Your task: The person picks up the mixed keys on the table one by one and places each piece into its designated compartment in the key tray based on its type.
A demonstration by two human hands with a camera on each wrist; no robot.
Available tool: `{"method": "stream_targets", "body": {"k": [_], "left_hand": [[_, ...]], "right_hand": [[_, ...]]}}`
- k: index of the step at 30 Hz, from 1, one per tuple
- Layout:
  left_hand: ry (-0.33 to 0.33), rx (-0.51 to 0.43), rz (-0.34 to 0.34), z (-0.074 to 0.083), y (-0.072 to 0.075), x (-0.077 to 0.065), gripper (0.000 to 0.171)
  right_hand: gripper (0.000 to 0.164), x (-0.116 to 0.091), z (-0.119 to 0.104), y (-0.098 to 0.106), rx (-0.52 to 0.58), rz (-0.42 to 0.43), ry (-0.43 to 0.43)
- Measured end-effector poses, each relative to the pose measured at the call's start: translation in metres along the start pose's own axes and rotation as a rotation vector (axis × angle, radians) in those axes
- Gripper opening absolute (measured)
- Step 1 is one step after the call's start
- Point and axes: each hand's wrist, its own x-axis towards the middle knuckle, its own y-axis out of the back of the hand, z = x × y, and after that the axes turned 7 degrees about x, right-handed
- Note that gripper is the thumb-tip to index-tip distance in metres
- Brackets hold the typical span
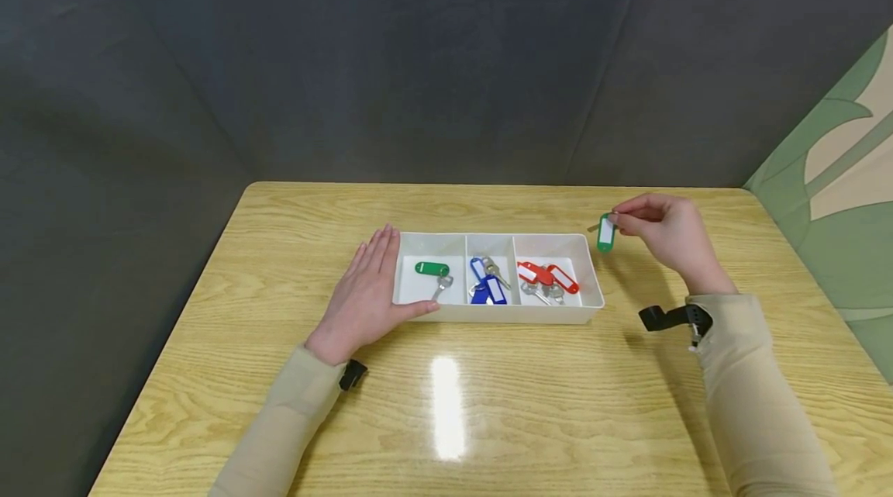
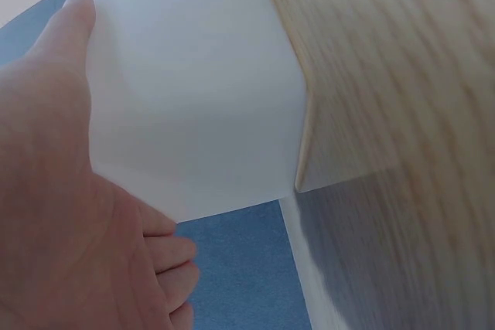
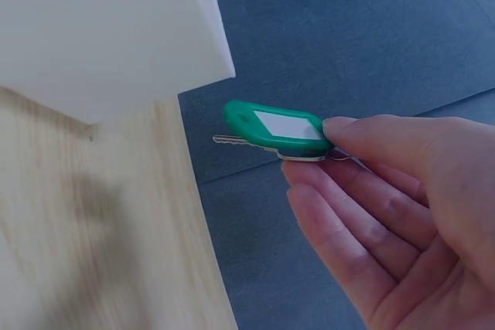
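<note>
A white tray [image 1: 502,314] with three compartments stands on the table. My left hand [image 1: 366,291] rests against its left end, fingers straight along the short wall and thumb along the front rim. To the right of the tray, my right hand [image 1: 663,237] pinches a key with a green tag [image 1: 605,233] between thumb and fingers; the key's blade [image 3: 236,141] sticks out beside the tag in the right wrist view. In the tray's left compartment lies another green-tagged key [image 1: 432,269]. Blue-tagged keys [image 1: 494,289] fill the middle one, and red-tagged keys [image 1: 561,278] the right one.
The wooden table [image 1: 530,404] extends around the tray on all sides. A dark partition [image 1: 432,63] rises behind its far edge, and a green patterned panel [image 1: 858,233] borders the right side.
</note>
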Motion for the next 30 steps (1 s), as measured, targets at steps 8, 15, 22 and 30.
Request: {"method": "stream_targets", "body": {"k": [8,15,22,30], "left_hand": [[0.002,0.003,-0.004,0.001,0.001,0.0,0.128],[0.001,-0.002,0.002,0.0,0.0,0.001,0.125],[0.008,0.0,-0.02,-0.001,0.0,0.001,0.126],[0.006,-0.003,-0.022,0.0,0.0,0.001,0.126]], "right_hand": [[0.031,0.0,-0.005,0.0,-0.004,0.003,0.004],[0.027,0.0,-0.011,-0.001,0.009,0.023,0.027],[0.026,-0.002,-0.021,-0.006,0.028,0.034,0.037],[0.026,-0.003,-0.03,-0.014,0.055,0.043,0.055]]}}
